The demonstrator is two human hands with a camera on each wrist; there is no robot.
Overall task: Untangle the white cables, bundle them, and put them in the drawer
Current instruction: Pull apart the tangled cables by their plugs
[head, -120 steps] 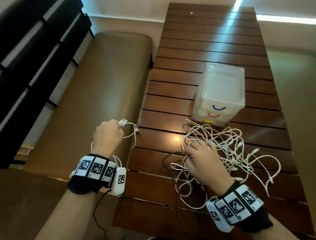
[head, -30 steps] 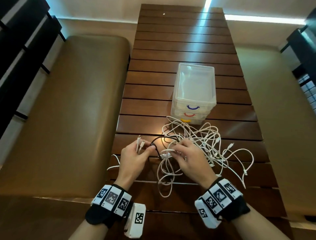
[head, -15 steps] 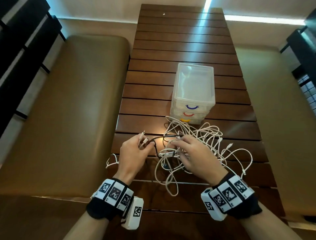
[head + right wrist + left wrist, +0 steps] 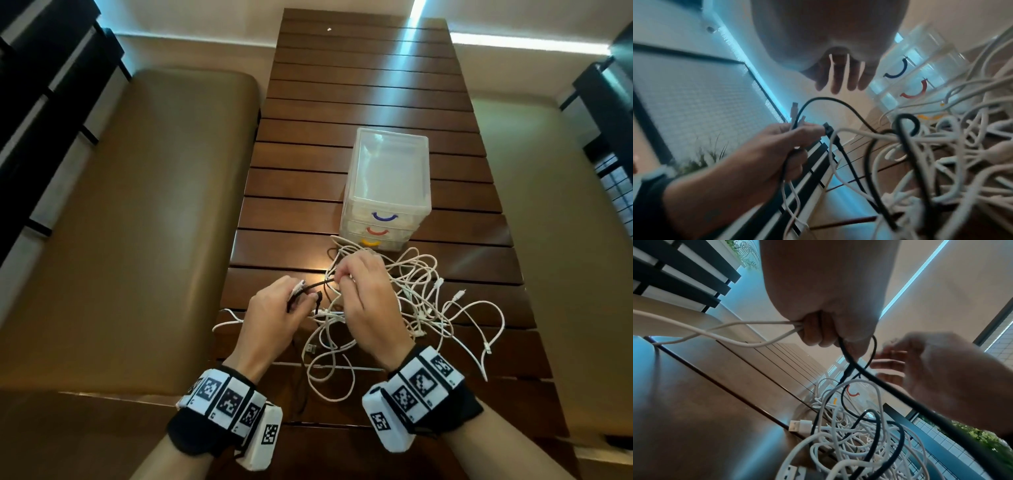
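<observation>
A tangle of white cables lies on the wooden slat table in front of a clear three-drawer box with blue, red and yellow handles; all drawers are shut. My left hand grips several white cable ends together with a black cable. In the left wrist view the white strands and the black cable leave my fist. My right hand is raised over the tangle's left side, fingers curled. White strands run across its fingers.
A tan padded bench runs along the table's left edge. The black cable loops through the white tangle. A white USB plug lies near the table's front edge. Bare slats stretch beyond the drawer box.
My right hand has risen off the tangle and moved away from me, lifting white strands. The left hand, earlier out over the bench, now holds its cable ends over the table beside the right hand.
</observation>
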